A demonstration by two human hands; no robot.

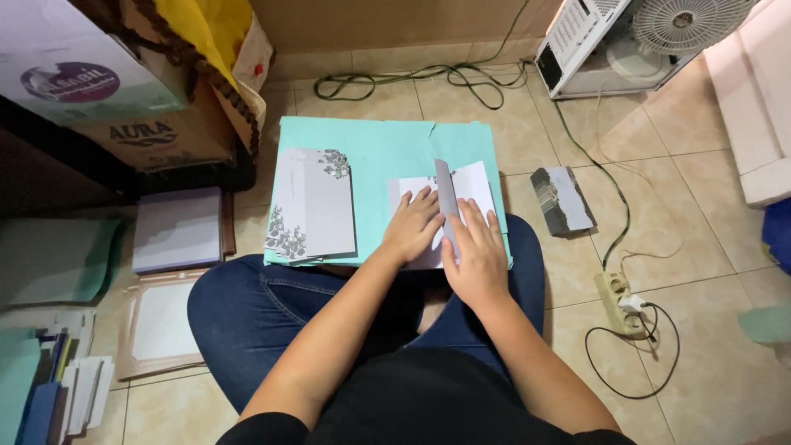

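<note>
Both hands press flat on a white card (pixel 474 183) lying on a teal board (pixel 383 152) across the lap; nothing is pinched. Left hand (pixel 412 224) has fingers spread, palm down on the card's left panel. Right hand (pixel 475 251) lies just beside it, fingers together, running along a grey flap (pixel 446 198) that stands up from the fold. Judgement: for a clean crease, the left hand should hold the panel still while the right slides along the fold line from near end to far end, edges kept aligned before pressure goes on. To the left of the left hand, on the same board, a stack of grey cards with leaf print (pixel 311 204). Further left, off the board, a pile of pale sheets (pixel 177 231). Containers: cardboard boxes (pixel 144 136) far left; contents cannot be seen. To the right of the right hand, a grey block (pixel 561 200) on the tiles, then a power strip (pixel 620 303).
</note>
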